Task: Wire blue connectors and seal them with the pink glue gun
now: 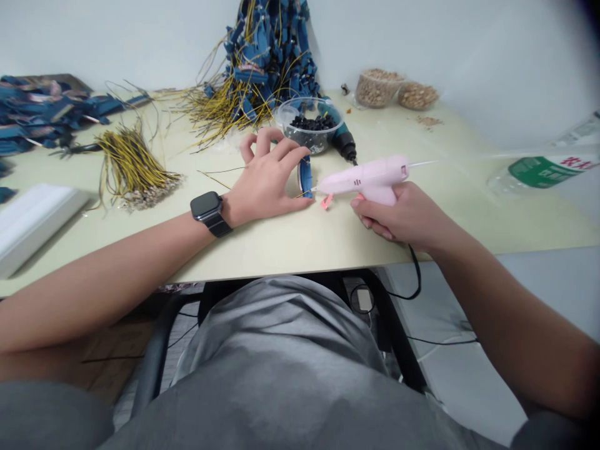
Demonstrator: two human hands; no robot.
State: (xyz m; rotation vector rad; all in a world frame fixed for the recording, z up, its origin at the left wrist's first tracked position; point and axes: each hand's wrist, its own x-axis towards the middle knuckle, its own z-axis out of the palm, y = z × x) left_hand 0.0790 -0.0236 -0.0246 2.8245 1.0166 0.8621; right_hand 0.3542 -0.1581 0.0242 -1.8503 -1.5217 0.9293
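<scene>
My right hand (403,215) is wrapped round the handle of a pink hot glue gun (363,176), with a clear glue stick poking from its back end. The gun's nozzle points left and meets, or nearly meets, the lower end of a small blue part (305,175). Thumb and forefinger of my left hand (272,175) grip that blue part at its two ends, close to the table. Thin black and yellow wires (215,178) stick out to the left beneath the hand. Whether the nozzle touches the part is too small to tell.
Behind my hands stand a clear bowl of small black pieces (312,122), a teal power tool (345,140) and a heap of wired blue parts (272,56). A yellow wire bundle (134,159) and a white block (35,222) lie left. A bottle (539,172) lies right.
</scene>
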